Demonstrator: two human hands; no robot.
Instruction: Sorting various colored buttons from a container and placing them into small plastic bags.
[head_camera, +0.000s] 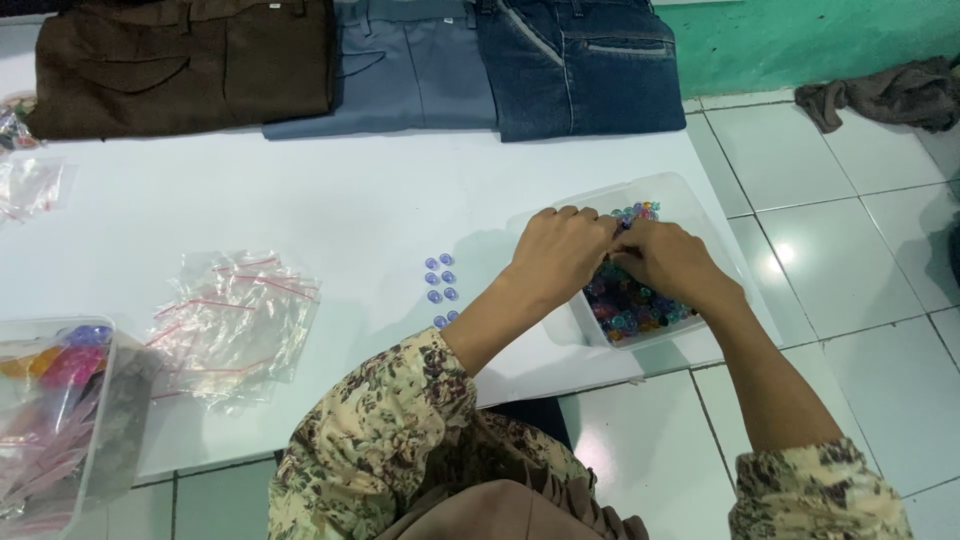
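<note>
Nearest: two sleeves in a mottled floral print, soft woven cloth, pushed back at the forearms.

Left hand (560, 250) and right hand (672, 262): both curled, knuckles up, fingertips meeting over the clear plastic tub (690, 205). They appear to pinch at something small between them; what exactly is held cannot be told, the fingers hide it.

Tub: rigid, see-through, rounded corners, standing at the right end of the white desk (330, 200), near its edge. Contents: mixed beads (630, 305), small, round, glossy, in blue, purple, green, red and orange.

Step in hand, by judgement: sorting, picking one colour out of the mix. The next move calls for a fine fingertip pinch and a short carry leftward without dropping or scattering.

Just left of the left forearm: a double row of blue beads (441, 285), alike in colour, laid apart on the bare desk.

Further left: a loose heap of zip bags (235, 320), thin, crinkled, clear with red seal strips. Lower-left corner: a second clear bin (60, 420) with bagged coloured items.

Far edge: three folded trousers, brown trousers (180, 65), grey trousers (400, 65) and dark blue jeans (580, 65). On the tiled floor beyond, a crumpled grey cloth (885, 95).
</note>
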